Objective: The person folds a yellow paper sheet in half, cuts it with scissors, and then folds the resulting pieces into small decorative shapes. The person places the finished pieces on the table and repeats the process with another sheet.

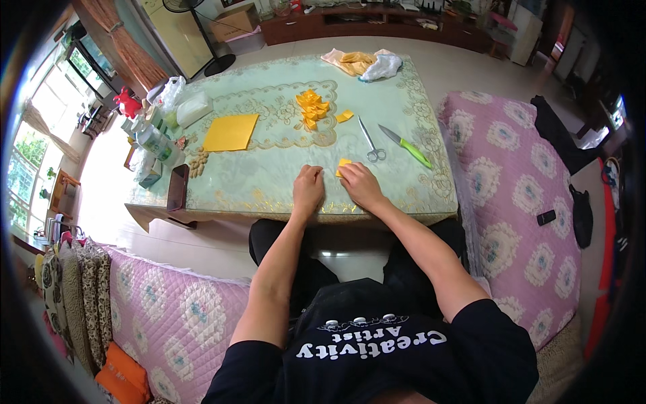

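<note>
My right hand (pixel 360 185) rests near the table's front edge, its fingertips on a small piece of yellow paper (pixel 344 162). To its left, my left hand (pixel 308 188) lies on the table with curled fingers; whether something thin is between them cannot be told. Beyond the hands are metal scissors (pixel 372 144), closed, and a knife with a green handle (pixel 414 153). Small folded yellow paper pieces (pixel 344 116) lie beside a heap of folded yellow paper (pixel 312 109). A stack of yellow paper sheets (pixel 231 132) sits further left.
On the table's left stand a dark red box-like holder (pixel 177 187), peanuts (pixel 198 162), a plastic bottle (pixel 154 143) and plastic bags (pixel 194 109). Crumpled cloths (pixel 362 64) lie at the far edge. Quilt-covered seats (pixel 504 192) flank the table; a fan (pixel 219 64) stands behind.
</note>
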### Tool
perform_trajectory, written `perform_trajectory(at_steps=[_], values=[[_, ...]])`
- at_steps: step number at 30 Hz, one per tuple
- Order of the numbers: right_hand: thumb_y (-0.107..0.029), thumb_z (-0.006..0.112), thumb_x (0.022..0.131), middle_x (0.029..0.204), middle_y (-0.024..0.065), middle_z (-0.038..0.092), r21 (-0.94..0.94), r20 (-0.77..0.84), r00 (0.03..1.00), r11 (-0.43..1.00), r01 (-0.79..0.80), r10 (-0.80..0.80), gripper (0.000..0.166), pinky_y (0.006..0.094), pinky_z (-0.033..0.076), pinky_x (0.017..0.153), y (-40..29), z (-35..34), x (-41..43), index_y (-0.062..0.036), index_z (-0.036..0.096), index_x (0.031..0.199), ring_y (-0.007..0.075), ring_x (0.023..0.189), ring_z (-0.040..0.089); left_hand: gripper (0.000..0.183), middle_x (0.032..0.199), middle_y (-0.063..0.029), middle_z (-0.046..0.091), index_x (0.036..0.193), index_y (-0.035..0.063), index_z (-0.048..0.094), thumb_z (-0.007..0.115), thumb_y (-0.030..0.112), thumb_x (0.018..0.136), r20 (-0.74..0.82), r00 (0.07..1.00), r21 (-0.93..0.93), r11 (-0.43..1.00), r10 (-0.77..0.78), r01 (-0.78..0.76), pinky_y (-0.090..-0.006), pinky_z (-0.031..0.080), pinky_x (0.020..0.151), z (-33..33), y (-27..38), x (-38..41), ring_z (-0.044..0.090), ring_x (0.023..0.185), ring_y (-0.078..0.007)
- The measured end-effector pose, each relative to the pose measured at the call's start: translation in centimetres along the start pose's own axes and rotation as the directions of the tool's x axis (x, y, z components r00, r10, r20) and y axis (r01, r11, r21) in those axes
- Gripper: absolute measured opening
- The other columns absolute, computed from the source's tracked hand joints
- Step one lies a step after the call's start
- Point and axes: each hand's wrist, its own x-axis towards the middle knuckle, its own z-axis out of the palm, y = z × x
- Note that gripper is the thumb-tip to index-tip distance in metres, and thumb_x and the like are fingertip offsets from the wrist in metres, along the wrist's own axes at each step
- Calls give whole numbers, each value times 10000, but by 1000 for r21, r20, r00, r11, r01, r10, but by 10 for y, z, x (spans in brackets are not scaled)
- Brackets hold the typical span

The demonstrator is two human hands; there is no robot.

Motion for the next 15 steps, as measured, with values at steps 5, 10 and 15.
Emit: perform_trajectory(at_steps=[5,10,15], values=[[-146,685,699,925,94,560,-140,-74,997,990,3,-14,228,368,430,789,3,1,9,-15,581,854,275,917,510,115,852,-139,586,865,42,637,548,95,815,-14,1000,15,1000,14,-13,-418,465,677,1,1,0,579,769,-352],[-141,682,688,850,83,554,-184,-82,992,980,76,-92,163,352,442,752,15,7,17,-32,580,753,259,847,516,104,772,-132,574,856,31,646,573,72,794,-59,997,21,999,46,-45,-361,452,600,4,-2,0,571,658,-292],[-87,589,697,793,83,544,-339,11,948,891,303,-318,66,324,471,676,25,3,20,-36,562,729,240,796,534,109,833,-139,580,843,41,632,542,97,818,-1,1000,-23,999,-30,30,-419,459,664,2,-1,0,573,749,-353]])
